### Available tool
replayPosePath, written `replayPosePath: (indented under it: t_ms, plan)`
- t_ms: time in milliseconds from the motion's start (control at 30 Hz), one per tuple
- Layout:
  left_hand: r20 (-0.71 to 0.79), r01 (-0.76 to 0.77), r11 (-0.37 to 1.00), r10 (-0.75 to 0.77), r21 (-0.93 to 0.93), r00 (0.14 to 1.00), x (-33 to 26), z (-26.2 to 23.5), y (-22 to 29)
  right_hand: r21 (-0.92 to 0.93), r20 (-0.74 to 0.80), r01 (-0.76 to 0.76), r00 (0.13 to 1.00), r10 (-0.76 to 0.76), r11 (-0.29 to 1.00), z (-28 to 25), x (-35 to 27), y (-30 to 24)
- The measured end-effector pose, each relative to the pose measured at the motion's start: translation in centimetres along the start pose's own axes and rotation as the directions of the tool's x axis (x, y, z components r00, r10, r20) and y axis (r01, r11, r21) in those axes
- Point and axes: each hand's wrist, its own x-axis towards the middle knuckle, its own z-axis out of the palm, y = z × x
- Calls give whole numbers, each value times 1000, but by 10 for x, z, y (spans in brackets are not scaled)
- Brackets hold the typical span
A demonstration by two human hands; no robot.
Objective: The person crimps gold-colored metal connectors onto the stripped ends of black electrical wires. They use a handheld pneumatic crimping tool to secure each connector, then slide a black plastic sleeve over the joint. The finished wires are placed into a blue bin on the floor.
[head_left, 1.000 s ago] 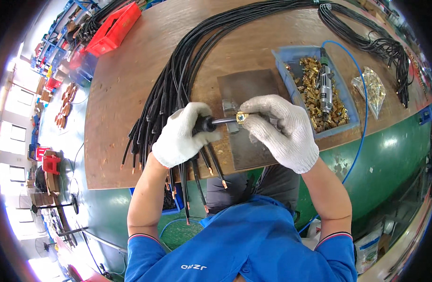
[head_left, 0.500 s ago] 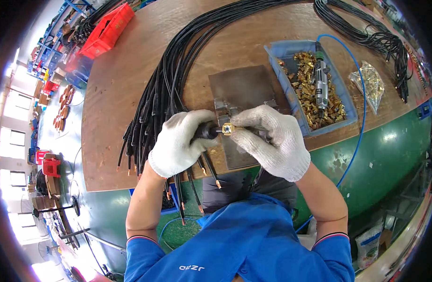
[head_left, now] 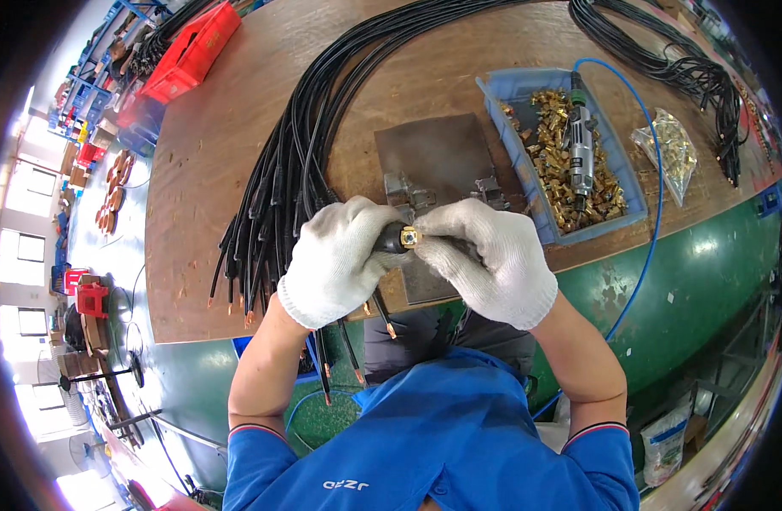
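Left hand point(head_left: 338, 262): white knit glove, fingers wrapped tight round the black connector point(head_left: 393, 239) at the end of 1 cable.
Right hand point(head_left: 491, 262): white glove too, fingertips pinched together on the brass fitting point(head_left: 410, 238) at the connector's tip.
Connector pos: between both hands, just above the near table edge, over the grey metal plate point(head_left: 440, 162).
Long axis: roughly left-right in view; brass end points to the person's right, twd the right hand. Cable tail hidden in the left palm.
Cable bundle point(head_left: 297, 162): black cables, too many to count exactly, approx 20+, sweeping from top centre down to the near edge left of the left hand; bare copper ends hang over the edge.
2nd bundle point(head_left: 680, 72): black cables, far right of table, well apart from hands.
Blue tray point(head_left: 503, 89): 1, right of plate, full of brass parts, uncountable.
Power screwdriver point(head_left: 581, 140): 1, lying in the tray on the brass parts, long axis near-far, blue hose point(head_left: 655, 170) attached.
Clear bag point(head_left: 667, 149): 1, brass parts inside, just right of tray.
Red crate point(head_left: 191, 47): 1, far left corner of the table point(head_left: 203, 255).
Small metal fixtures point(head_left: 412, 194): 2, on the plate just beyond the hands.
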Motion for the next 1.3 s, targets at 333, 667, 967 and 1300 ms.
replayPosePath:
  t_ms: [333,667,967,1300]
  plan:
    - [55,-122,931,109,345,992,4,7,6,-238,54,166,986,-157,957,-3,4,20]
    - [175,-26,972,-15,232,984,31,11,-17,120,-49,-120,991,127,985,23,25,47]
    - [-253,-174,965,222,198,942,21,1,-11,462,-211,-320,867,452,827,18,74,70]
    - [3,16,22,-515,-1000,857,102,56,-100,213,-338,-358,846,412,909,60,114,127]
